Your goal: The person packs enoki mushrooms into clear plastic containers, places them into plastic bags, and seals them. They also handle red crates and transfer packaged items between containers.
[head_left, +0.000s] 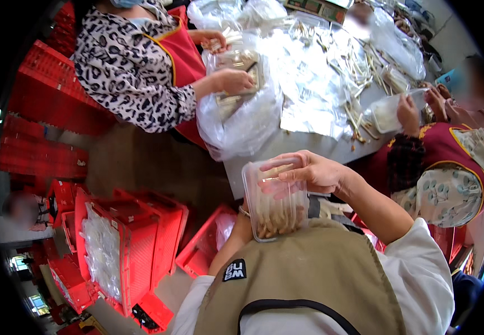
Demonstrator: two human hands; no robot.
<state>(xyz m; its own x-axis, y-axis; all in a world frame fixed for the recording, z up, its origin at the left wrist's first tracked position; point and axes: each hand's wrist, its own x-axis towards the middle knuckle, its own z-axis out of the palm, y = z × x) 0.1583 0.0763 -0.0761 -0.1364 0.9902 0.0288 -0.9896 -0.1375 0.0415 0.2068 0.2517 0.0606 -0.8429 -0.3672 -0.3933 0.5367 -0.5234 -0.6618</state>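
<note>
My right hand (309, 173) grips the top of a clear plastic container (275, 209), which I hold upright in front of my chest. Inside it are pale, long stalk-like pieces with brownish lower ends. My left forearm (229, 240) rises behind the container at its left, and that hand's fingers are hidden by the container and its contents. Beyond the container lies the grey table (256, 166), with scattered pale stalks (356, 114) on shiny sheeting.
A person in leopard print (127, 72) handles a bagged tub (236, 125) at upper left; another person's hand (408, 114) holds a container at right. Red crates (161, 234) stand stacked at lower left, beside an open crate (197, 251). Plastic bags (398, 50) lie at the table's far end.
</note>
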